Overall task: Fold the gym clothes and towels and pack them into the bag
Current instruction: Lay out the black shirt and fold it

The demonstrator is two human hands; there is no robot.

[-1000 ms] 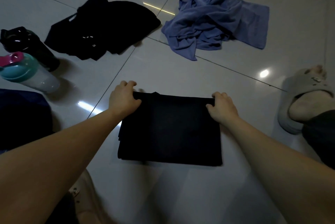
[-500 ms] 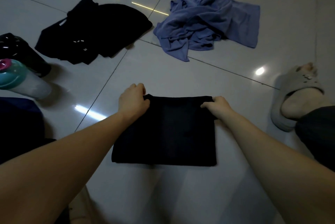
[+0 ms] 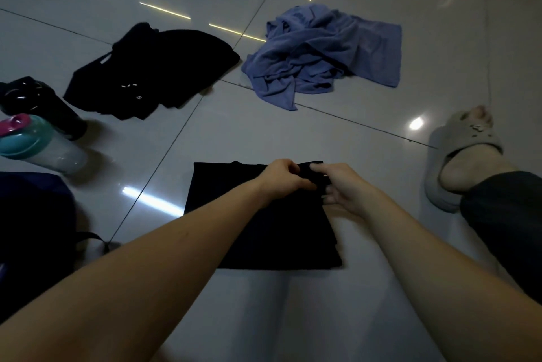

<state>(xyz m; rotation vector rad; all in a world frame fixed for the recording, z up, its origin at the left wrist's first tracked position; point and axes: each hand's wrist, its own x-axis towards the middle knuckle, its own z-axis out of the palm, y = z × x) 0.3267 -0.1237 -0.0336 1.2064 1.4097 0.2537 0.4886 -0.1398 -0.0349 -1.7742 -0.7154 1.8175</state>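
Centrally: folded black garment (image 3: 278, 244), flat on floor (image 3: 293, 133). At its far right corner: left hand (image 3: 280, 177) and right hand (image 3: 343, 190), close together, each gripping the cloth. Beyond: crumpled top (image 3: 152, 71), towel (image 3: 322, 51). Left: bag (image 3: 29, 215), bottle (image 3: 44, 150).

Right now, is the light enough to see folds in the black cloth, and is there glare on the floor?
Head view: dim, so the black cloth is one dark patch, folds hardly visible; head view: the glossy floor shows a bright spot and light streaks; head view: the blue towel shows clear wrinkles.
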